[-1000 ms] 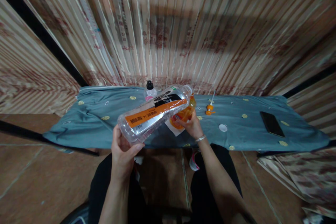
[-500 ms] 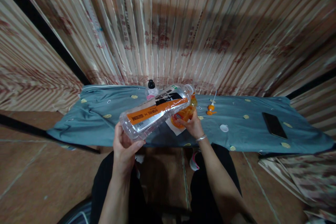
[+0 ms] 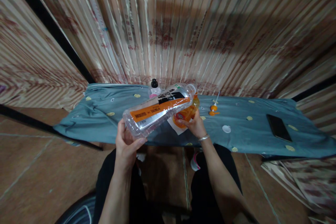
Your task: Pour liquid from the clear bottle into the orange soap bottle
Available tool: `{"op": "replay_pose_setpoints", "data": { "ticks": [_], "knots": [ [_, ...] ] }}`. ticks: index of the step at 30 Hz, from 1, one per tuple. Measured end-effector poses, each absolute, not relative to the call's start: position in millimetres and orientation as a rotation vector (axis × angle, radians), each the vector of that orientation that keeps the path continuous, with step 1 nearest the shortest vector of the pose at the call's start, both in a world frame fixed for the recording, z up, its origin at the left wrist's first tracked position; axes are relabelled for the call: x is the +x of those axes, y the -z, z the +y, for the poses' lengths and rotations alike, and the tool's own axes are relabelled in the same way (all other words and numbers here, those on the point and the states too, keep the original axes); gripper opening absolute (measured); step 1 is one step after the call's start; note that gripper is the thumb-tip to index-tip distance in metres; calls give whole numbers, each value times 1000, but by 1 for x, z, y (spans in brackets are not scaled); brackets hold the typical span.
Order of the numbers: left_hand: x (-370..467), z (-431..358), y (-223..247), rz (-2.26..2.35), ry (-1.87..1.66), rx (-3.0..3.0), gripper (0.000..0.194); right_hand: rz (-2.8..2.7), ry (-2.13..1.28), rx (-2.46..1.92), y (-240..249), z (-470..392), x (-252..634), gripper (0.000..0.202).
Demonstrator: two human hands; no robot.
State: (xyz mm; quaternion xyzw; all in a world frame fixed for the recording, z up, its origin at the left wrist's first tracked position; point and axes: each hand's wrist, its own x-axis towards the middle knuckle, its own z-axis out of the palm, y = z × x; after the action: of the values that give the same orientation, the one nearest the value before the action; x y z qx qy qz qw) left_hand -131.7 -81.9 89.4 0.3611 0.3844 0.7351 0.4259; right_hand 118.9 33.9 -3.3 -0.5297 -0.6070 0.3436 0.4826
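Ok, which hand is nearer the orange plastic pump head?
Right hand: holding the translucent orange plastic bottle, just left of the pump head. Left hand: farther left, at the base of the long clear plastic bottle.

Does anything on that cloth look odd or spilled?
No spill shows. The orange pump head lies loose on the blue-green cloth, not atop the orange bottle; pumps usually sit on bottles, so that looks odd.

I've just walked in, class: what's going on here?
The person's left hand holds a clear bottle near its base, tilted, its mouth by the top of an amber bottle gripped in the right hand. A white sheet shows beneath the amber bottle. To the right, an orange pump head and a phone lie on the cloth.
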Motion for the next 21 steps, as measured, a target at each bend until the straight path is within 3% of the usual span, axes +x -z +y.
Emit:
{"op": "replay_pose_setpoints", "data": {
  "ticks": [21],
  "knots": [
    [-132, -81, -87, 953, -1837, 894, 70, -1485, -867, -1293, -1, 32, 120, 93]
  ]
}}
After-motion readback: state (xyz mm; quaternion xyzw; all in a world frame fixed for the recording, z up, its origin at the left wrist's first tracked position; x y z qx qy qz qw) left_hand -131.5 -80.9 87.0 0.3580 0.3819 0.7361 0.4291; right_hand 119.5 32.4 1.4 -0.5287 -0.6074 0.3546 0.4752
